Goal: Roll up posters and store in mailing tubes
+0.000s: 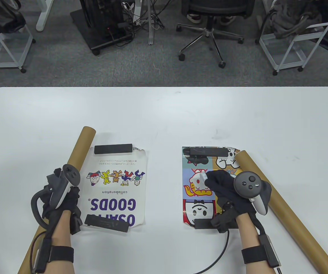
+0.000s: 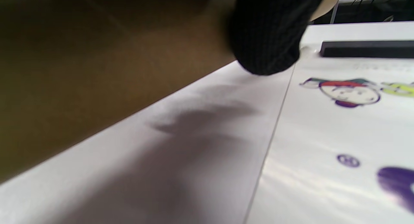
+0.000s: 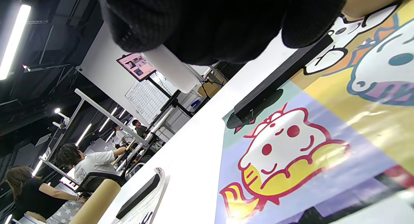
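While both posters lie flat on the smooth white table [image 1: 164,114] in the table view, the left hand [image 1: 67,197] rests beside the near left corner of the glossy white poster [image 1: 118,171], whose upside-down purple print reads "GOODS" and "collaboration" under a row of small cartoon figures; whether its fingers are spread or curled I cannot tell. Matte black rectangular bars weigh this sheet at its far edge [image 1: 113,149] and near edge [image 1: 107,223], and a long brown cardboard mailing tube [image 1: 80,148] runs along its left side under the wrist. On the right, the right hand [image 1: 224,185] hovers or rests over the colourful poster [image 1: 198,182] of cartoon panels, fingers loosely bent, gripping nothing visible; a second cardboard tube [image 1: 283,205] lies slanted along that poster's right edge. From the left wrist view, a knitted black fingertip [image 2: 268,39] hangs against the tube's [image 2: 81,72] dull brown wall, just above the shiny sheet [image 2: 339,136]. From the right wrist view, the ribbed black glove [image 3: 210,20] fills the top, above the glossy print [image 3: 307,152] of a red-outlined white creature and a black bar [image 3: 278,78]
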The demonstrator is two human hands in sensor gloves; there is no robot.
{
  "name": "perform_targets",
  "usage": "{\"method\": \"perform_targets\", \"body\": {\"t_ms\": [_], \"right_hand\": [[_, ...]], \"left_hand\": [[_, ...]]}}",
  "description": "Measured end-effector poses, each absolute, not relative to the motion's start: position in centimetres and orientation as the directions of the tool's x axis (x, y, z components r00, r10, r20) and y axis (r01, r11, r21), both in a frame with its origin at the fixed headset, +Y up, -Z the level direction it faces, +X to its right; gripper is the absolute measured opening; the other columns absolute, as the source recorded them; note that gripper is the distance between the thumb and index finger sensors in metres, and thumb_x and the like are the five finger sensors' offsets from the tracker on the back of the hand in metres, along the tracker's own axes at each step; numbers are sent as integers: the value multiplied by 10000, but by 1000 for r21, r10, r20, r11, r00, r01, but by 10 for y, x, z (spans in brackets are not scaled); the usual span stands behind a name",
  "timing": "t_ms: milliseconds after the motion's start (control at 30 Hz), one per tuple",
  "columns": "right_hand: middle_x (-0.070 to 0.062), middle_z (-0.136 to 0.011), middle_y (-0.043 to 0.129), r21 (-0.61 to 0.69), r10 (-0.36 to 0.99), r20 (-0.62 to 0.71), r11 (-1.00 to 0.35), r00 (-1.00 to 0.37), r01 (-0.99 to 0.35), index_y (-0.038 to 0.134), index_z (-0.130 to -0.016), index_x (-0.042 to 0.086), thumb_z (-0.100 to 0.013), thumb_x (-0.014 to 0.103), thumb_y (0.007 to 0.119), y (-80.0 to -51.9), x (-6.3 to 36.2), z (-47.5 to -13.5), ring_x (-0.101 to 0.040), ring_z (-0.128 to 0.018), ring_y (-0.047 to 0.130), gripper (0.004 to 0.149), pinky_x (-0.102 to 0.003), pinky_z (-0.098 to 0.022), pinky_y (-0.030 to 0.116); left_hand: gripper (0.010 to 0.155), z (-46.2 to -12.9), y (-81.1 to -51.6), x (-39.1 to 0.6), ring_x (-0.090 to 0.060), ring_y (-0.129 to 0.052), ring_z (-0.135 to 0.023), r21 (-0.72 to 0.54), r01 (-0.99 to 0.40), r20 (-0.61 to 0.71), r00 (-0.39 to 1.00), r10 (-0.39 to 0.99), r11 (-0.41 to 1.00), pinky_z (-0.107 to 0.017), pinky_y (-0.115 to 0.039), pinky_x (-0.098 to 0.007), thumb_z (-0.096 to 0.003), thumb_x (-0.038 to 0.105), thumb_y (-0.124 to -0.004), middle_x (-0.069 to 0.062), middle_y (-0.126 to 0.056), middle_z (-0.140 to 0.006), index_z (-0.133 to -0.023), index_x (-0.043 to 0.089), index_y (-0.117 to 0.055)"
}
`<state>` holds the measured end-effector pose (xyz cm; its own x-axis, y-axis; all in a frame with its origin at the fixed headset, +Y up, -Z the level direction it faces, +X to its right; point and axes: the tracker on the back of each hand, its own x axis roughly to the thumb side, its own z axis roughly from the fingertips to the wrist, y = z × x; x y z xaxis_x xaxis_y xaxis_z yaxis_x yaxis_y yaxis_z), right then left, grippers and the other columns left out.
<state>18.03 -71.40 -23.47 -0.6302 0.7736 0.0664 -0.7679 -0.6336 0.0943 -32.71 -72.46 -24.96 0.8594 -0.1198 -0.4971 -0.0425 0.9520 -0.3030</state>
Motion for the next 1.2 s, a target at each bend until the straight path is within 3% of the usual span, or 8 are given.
{"method": "perform_targets", "body": {"t_ms": [400, 667, 800, 1033, 1200], "right_hand": [[-137, -853, 835, 98, 770, 74, -638, -634, -763, 780, -832, 163, -465, 297, 743, -715, 179, -235, -401, -707, 844, 393, -699, -644, 616], [-136, -853, 835, 109, 756, 81, -655, -650, -748, 780, -833, 162, -466, 298, 743, -716, 176, -233, -400, -706, 845, 393, -699, -643, 617], [-136, -853, 835, 121, 748, 77, -663, -659, -739, 779, -833, 162, -465, 299, 743, -718, 172, -232, -401, -708, 844, 395, -699, -643, 616], [-136, -856, 833, 148, 649, 84, -759, -756, -634, 778, -834, 161, -465, 298, 744, -713, 146, -240, -406, -714, 841, 395, -701, -643, 613], [-130, -857, 835, 185, 481, 148, -872, -864, -454, 777, -834, 170, -463, 305, 746, -710, 102, -247, -401, -719, 843, 396, -698, -646, 616]], "left_hand": [[883, -251, -743, -333, -357, -790, -992, -414, -57, -493, 853, -171, 909, -767, -718, -538, -547, 459, -766, -117, -607, -1186, -1220, 132, -298], [930, -251, -736, -332, -452, -686, -1072, -379, -68, -491, 860, -139, 923, -801, -628, -617, -539, 508, -743, -191, -509, -1248, -1226, 112, -257], [929, -250, -722, -327, -482, -630, -1101, -292, -49, -478, 873, -101, 955, -814, -586, -638, -542, 528, -717, -218, -468, -1261, -1228, 125, -236], [932, -249, -705, -317, -497, -598, -1117, -214, -39, -440, 896, -61, 976, -819, -577, -637, -539, 537, -712, -219, -422, -1276, -1228, 137, -229], [919, -247, -701, -318, -496, -602, -1115, -188, -74, -431, 902, -14, 979, -818, -579, -636, -538, 534, -714, -209, -461, -1266, -1230, 142, -254]]}}
